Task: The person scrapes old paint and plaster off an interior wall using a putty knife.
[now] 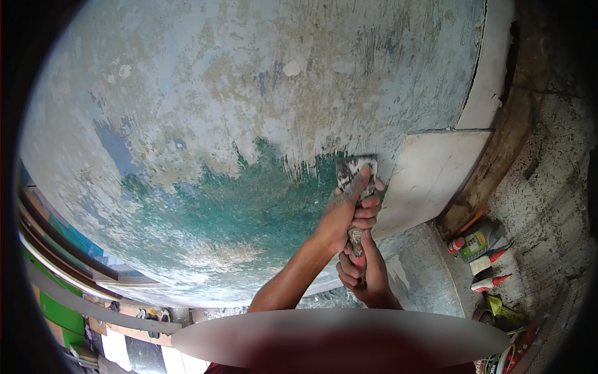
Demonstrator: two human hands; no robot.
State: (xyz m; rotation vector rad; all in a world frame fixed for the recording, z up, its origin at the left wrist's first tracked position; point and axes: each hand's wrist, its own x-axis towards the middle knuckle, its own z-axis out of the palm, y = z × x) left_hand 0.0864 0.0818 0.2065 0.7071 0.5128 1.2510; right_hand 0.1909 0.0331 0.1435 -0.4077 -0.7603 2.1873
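Observation:
Both my hands grip one flat paint scraper. My left hand (348,205) is the upper one, wrapped around the neck with its thumb pressed along the blade. Below it, my right hand (376,276) closes around the red end of the handle. The wide metal blade of the scraper (348,169) is smeared with white and dark residue. It lies against the wall (196,84) at the upper right border of a patch of green paint (266,201). Around that patch the wall shows worn grey, beige and bluish layers with streaks. Whitish dust coats my left hand.
Right of the blade is a pale flat panel (434,173), edged by a brown wooden post (495,173). A jug (476,243) and red-capped bottles (490,283) stand on a rough ledge at right. Shoes (153,320) and a curved railing (103,313) appear lower left.

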